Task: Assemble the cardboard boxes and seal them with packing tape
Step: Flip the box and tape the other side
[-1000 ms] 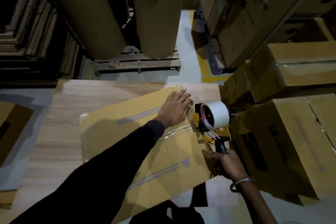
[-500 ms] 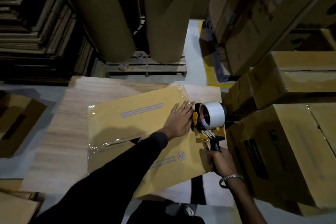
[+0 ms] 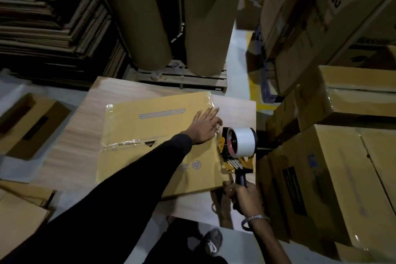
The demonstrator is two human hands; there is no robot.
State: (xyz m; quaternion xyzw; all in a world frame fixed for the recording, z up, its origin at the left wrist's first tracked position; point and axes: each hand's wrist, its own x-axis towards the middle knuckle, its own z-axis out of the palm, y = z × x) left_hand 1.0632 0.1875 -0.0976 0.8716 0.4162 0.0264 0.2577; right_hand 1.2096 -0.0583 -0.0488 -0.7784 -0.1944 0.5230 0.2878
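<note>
A yellow-brown cardboard box lies on the wooden table, its top flaps joined by a strip of clear tape along the seam. My left hand presses flat on the box near its right edge, fingers straight. My right hand grips the black handle of a yellow tape dispenser with a white tape roll, which sits at the box's right edge, just right of my left hand.
Sealed brown boxes are stacked close on the right. Two big brown paper rolls stand on a pallet behind the table. Flat cardboard is stacked at the far left and lies on the floor at the lower left.
The view has shifted, so the box and table sit more to the right. Both hands keep their hold; the dispenser stays at the box's right edge.
</note>
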